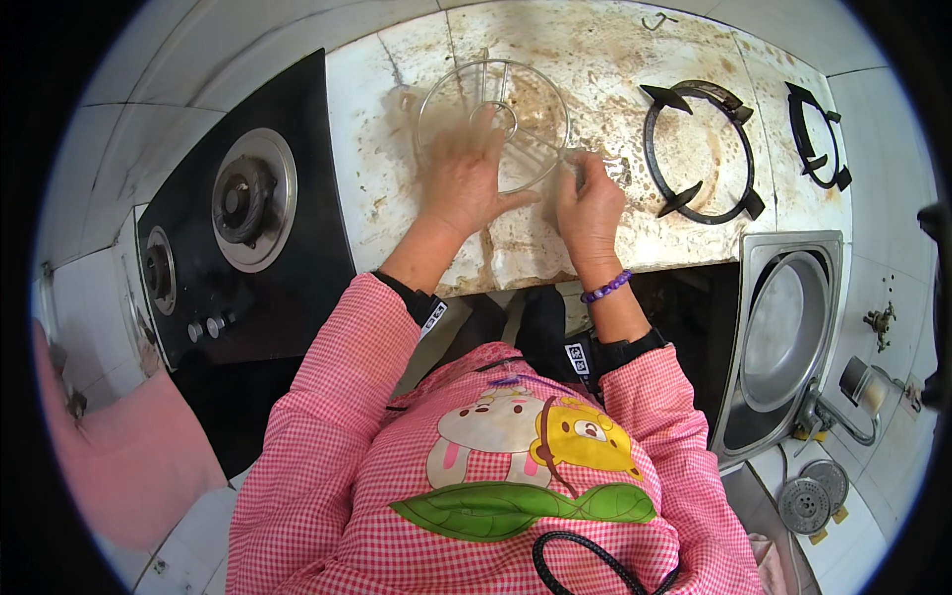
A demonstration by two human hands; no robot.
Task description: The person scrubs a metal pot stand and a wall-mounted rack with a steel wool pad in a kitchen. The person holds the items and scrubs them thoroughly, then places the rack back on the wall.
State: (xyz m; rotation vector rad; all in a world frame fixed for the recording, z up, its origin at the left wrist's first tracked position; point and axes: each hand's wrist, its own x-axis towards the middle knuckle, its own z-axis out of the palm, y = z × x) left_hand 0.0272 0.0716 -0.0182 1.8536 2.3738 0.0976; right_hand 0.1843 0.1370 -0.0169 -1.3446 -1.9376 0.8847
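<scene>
A round metal wire rack (551,80), with a small inner ring and paired spokes, is over the stained white countertop (379,160). My left hand (465,167) is blurred and lies across the rack's near left part, its fingers over the wires and its thumb spread to the right. Thumb and bent index finger of my right hand (593,197) pinch at the rack's right rim. What sits inside that grip is partly hidden. Just right of the right fingers is a small clear, shiny piece (617,170), too indistinct to name.
Two black pan supports, a large one (648,152) and a small one (798,137), lie to the right. The black gas hob (305,193) with bare burners is at left. A steel sink (753,253) holding a metal basin (781,335) stands at right, near drain strainers (805,506).
</scene>
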